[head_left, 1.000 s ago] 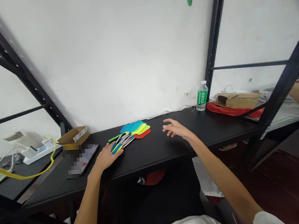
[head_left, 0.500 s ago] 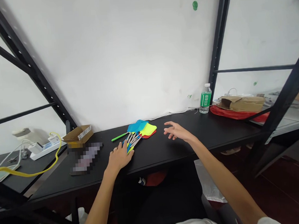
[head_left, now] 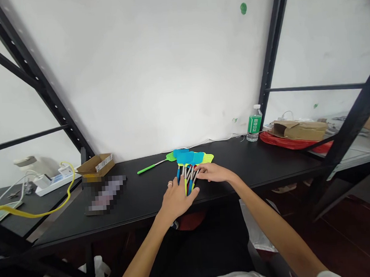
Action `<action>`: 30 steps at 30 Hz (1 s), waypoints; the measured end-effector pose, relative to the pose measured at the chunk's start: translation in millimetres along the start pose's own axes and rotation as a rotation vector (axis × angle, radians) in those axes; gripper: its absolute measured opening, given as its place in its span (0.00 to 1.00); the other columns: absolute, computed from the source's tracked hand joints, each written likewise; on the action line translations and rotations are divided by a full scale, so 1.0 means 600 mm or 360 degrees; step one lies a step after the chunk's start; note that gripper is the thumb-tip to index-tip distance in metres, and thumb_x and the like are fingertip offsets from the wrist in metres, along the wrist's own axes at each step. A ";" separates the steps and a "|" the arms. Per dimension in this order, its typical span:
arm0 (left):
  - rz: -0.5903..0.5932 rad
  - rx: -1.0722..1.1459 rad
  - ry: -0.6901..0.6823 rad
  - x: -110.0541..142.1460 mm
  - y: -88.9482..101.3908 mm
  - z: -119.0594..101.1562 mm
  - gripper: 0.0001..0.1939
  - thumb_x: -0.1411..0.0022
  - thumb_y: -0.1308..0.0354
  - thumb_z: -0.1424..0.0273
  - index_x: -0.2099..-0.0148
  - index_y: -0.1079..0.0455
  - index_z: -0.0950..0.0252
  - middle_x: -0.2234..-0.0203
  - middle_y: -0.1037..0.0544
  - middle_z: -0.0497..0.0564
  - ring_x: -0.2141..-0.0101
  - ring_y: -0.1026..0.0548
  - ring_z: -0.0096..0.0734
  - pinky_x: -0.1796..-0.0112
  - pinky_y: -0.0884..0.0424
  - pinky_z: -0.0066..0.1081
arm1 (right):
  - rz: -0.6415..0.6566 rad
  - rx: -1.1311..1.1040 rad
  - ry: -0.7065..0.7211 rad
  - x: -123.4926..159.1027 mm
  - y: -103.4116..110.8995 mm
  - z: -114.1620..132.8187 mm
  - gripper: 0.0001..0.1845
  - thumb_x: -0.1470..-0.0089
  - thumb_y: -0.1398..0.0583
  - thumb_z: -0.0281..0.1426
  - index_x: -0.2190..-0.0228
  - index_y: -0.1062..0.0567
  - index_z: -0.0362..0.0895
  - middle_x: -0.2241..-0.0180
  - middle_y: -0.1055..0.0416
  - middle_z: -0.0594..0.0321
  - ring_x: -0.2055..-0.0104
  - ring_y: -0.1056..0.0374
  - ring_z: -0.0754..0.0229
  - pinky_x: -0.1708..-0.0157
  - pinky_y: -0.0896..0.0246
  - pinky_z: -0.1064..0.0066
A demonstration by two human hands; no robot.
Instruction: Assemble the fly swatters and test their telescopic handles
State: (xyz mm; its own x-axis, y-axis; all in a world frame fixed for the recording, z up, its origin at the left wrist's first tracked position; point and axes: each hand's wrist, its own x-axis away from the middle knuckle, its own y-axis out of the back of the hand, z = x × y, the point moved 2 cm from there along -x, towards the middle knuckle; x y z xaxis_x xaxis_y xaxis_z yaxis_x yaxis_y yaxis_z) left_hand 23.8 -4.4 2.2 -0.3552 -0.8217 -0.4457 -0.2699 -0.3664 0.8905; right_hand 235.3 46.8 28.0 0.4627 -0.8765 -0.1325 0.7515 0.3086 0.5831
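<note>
Fly swatters (head_left: 188,158) lie bunched on the desk (head_left: 243,164), left hand (head_left: 176,199) and right hand (head_left: 214,173) on the handles. One more swatter (head_left: 152,166) sticks out left from under the bunch. Further left on the desk: blurred flat item (head_left: 107,194), cardboard box (head_left: 95,165) behind it. Right, by the wall: bottle (head_left: 254,124), then paper bag (head_left: 300,130) on plastic bag (head_left: 285,142). Power strip (head_left: 58,184) sits on a lower table (head_left: 7,197) left of the desk.

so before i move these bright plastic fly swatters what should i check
1. Left hand and right hand on the metal swatter shafts: ok, both touch them.
2. Grip firm: cannot tell, fingers only lie over them.
3. Long green-handled swatter in line with the bunch: not ok, its handle points left.
4. Green-labelled plastic water bottle away from the swatters: ok, it stands far along the black tabletop.
</note>
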 end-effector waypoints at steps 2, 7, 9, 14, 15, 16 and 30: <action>0.0038 0.0166 -0.0157 0.000 0.001 -0.006 0.32 0.34 0.52 0.47 0.37 0.35 0.62 0.45 0.27 0.65 0.47 0.27 0.54 0.52 0.32 0.44 | -0.0095 0.0172 0.0046 0.000 -0.002 0.006 0.24 0.44 0.38 0.42 0.49 0.25 0.43 0.60 0.22 0.55 0.62 0.26 0.56 0.65 0.31 0.68; 0.0062 0.0365 -0.0114 -0.040 0.019 0.051 0.29 0.31 0.55 0.51 0.35 0.38 0.59 0.43 0.28 0.58 0.48 0.26 0.43 0.50 0.31 0.38 | -0.0233 0.0536 0.0029 0.005 0.001 0.018 0.23 0.43 0.39 0.41 0.50 0.24 0.43 0.50 0.25 0.51 0.50 0.29 0.44 0.52 0.35 0.59; -0.0013 0.0186 0.0119 -0.072 0.022 0.103 0.28 0.32 0.55 0.51 0.39 0.33 0.62 0.44 0.27 0.60 0.46 0.27 0.45 0.48 0.33 0.40 | -0.0263 0.0601 0.0028 0.007 0.000 0.024 0.25 0.43 0.40 0.42 0.48 0.26 0.42 0.46 0.28 0.48 0.44 0.33 0.42 0.47 0.39 0.56; 0.0229 -0.0277 0.0461 -0.122 0.006 0.218 0.30 0.33 0.53 0.54 0.36 0.36 0.64 0.37 0.36 0.64 0.41 0.35 0.56 0.45 0.37 0.49 | -0.0103 0.0574 0.0226 0.011 -0.029 0.044 0.39 0.42 0.44 0.53 0.38 0.36 0.43 0.34 0.44 0.48 0.32 0.50 0.41 0.37 0.53 0.51; 0.0280 -0.0290 0.0451 -0.123 0.003 0.228 0.29 0.34 0.53 0.54 0.37 0.34 0.63 0.39 0.34 0.63 0.42 0.34 0.56 0.46 0.37 0.49 | -0.0038 0.0577 0.0245 0.011 -0.037 0.047 0.41 0.43 0.44 0.55 0.37 0.37 0.45 0.33 0.47 0.49 0.31 0.54 0.40 0.36 0.55 0.50; 0.0302 -0.0328 0.0442 -0.122 0.002 0.233 0.28 0.34 0.54 0.54 0.39 0.31 0.62 0.40 0.33 0.63 0.43 0.34 0.57 0.47 0.36 0.49 | 0.0014 0.0590 0.0246 0.011 -0.045 0.050 0.43 0.44 0.44 0.57 0.36 0.38 0.46 0.32 0.49 0.49 0.30 0.56 0.39 0.36 0.57 0.48; 0.0319 0.0041 0.0150 -0.056 0.004 0.099 0.22 0.31 0.55 0.64 0.39 0.34 0.58 0.54 0.27 0.57 0.54 0.26 0.43 0.54 0.32 0.38 | -0.0071 0.0789 -0.0053 -0.001 -0.057 0.025 0.45 0.44 0.48 0.59 0.35 0.40 0.44 0.32 0.51 0.47 0.31 0.55 0.37 0.36 0.54 0.47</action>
State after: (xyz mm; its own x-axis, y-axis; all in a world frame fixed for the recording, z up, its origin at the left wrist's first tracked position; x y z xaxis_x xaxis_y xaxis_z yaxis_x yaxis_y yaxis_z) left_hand -17.9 48.3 14.1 -0.3189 -0.9147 -0.2482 -0.2254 -0.1812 0.9573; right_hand 202.1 31.2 20.2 0.4142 -0.8986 -0.1450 0.4523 0.0650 0.8895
